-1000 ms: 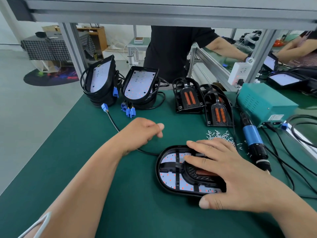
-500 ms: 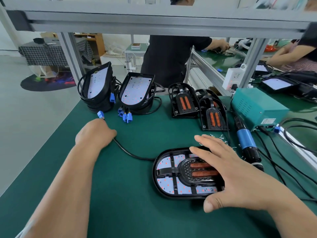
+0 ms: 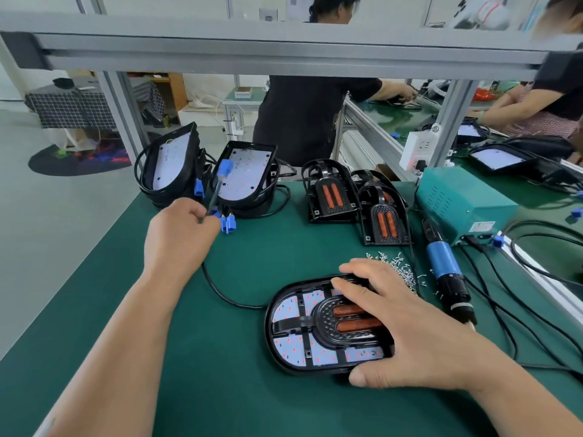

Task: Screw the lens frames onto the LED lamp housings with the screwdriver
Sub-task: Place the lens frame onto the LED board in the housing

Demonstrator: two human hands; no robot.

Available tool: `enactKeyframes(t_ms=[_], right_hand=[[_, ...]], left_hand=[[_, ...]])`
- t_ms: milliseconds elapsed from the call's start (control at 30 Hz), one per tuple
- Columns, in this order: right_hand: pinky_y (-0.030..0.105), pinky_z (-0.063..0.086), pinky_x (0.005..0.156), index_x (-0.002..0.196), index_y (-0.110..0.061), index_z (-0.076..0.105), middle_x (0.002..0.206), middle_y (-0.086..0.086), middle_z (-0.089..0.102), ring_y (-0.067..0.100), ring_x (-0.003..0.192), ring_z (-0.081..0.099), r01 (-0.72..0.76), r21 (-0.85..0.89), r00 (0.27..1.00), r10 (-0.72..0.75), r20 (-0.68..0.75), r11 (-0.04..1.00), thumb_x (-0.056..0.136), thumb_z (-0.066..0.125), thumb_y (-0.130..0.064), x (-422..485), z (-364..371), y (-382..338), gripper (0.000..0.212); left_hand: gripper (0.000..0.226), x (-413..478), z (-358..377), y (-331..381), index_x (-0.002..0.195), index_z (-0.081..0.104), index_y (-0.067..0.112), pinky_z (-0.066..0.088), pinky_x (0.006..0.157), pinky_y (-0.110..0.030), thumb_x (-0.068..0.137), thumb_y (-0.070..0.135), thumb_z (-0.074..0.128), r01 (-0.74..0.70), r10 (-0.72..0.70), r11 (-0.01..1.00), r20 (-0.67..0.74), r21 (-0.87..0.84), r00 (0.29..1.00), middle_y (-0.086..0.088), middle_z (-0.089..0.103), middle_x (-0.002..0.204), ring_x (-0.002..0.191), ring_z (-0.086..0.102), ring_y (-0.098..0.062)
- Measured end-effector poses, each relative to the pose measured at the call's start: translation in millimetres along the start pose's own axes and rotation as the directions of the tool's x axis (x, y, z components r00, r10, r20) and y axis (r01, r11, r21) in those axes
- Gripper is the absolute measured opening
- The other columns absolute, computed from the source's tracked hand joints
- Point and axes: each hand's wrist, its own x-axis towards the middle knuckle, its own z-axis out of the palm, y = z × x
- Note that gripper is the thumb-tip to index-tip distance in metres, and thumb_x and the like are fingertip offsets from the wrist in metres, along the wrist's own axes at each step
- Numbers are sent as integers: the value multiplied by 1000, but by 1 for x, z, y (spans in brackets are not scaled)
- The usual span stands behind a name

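A black LED lamp housing (image 3: 290,326) lies flat on the green mat, with a black lens frame (image 3: 334,326) with two orange strips seated in it. My right hand (image 3: 407,323) rests on top of the frame and housing, thumb at the near rim. My left hand (image 3: 176,234) pinches the housing's black cable (image 3: 220,291) near its end, lifting the blue connector (image 3: 225,168) into the air. The blue electric screwdriver (image 3: 444,269) lies on the mat to the right. A pile of small silver screws (image 3: 397,266) lies just beyond my right hand.
Two stacks of housings (image 3: 243,178) with blue plugs stand at the back left, two loose lens frames (image 3: 328,193) at the back centre. A teal power box (image 3: 457,203) and black cables sit at the right. Other people work behind the aluminium frame (image 3: 284,52).
My left hand moved away toward the back left, took hold of the cable end and raised its blue connector. My right hand stayed on the lens frame.
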Motion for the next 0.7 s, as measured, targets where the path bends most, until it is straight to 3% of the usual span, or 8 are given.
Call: enactKeyframes(t_ms=[100, 200, 300, 433, 500, 567, 633, 700], right_hand=[[29, 13, 125, 167, -32, 27, 169, -31, 0, 3, 161, -11, 20, 4, 1000, -20, -9, 1000, 76, 71, -87, 2, 3, 3, 115], [35, 9, 127, 167, -35, 24, 171, -34, -4, 1, 160, -15, 10, 7, 1000, -10, -19, 1000, 72, 67, -94, 2, 5, 6, 120], [38, 10, 127, 167, -38, 25, 171, -35, -1, 0, 160, -14, -6, 55, 1000, 7, -21, 998, 69, 61, -99, 2, 3, 6, 121], [29, 21, 125, 162, -38, 39, 165, -39, 22, -8, 157, 11, -72, 252, 986, 107, -130, 965, 78, 54, -94, -2, -10, 17, 102], [21, 38, 109, 150, -44, 51, 148, -38, 42, -16, 138, 38, -232, 260, 901, 308, -306, 937, 82, 54, -90, -7, -21, 33, 82], [29, 46, 93, 140, -39, 57, 132, -21, 55, -4, 116, 56, -436, 175, 752, 464, -468, 883, 86, 56, -79, -12, -31, 55, 67], [39, 47, 87, 139, -30, 55, 133, -4, 54, 17, 112, 61, -632, 95, 646, 590, -485, 769, 90, 58, -69, -17, -38, 76, 63], [42, 47, 80, 139, -20, 52, 130, 7, 55, 30, 108, 62, -747, 25, 601, 691, -402, 664, 93, 60, -67, -23, -38, 92, 67]], left_hand=[[14, -10, 9, 7, 86, 69, 38, 38, 55, -26, 74, 33, 63, -122, 147, 986, 252, -110, 956, 13, 44, 53, 49, 37, -7], [9, -20, 27, 11, 83, 74, 36, 34, 52, -26, 85, 28, 70, -225, 228, 973, 447, -60, 865, 12, 40, 52, 48, 34, -7], [12, -28, 41, 12, 89, 78, 42, 36, 53, -23, 91, 33, 71, -300, 243, 954, 543, 17, 804, 16, 50, 54, 50, 43, -5], [17, -35, 52, 16, 108, 76, 48, 53, 81, -27, 97, 46, 64, -500, 294, 835, 580, 231, 760, 29, 73, 93, 94, 66, 1], [21, -35, 55, 17, 115, 74, 49, 53, 88, -28, 99, 50, 61, -540, 309, 786, 565, 301, 765, 26, 75, 111, 108, 67, -5], [23, -35, 56, 16, 116, 73, 50, 53, 87, -28, 100, 54, 58, -537, 306, 782, 557, 315, 772, 25, 74, 114, 110, 67, -7], [23, -34, 57, 14, 115, 72, 49, 53, 86, -30, 100, 56, 56, -511, 292, 809, 554, 292, 780, 25, 74, 110, 106, 67, -8], [23, -34, 57, 12, 110, 71, 46, 53, 83, -31, 100, 58, 54, -466, 269, 844, 541, 266, 797, 25, 73, 100, 98, 66, -7]])
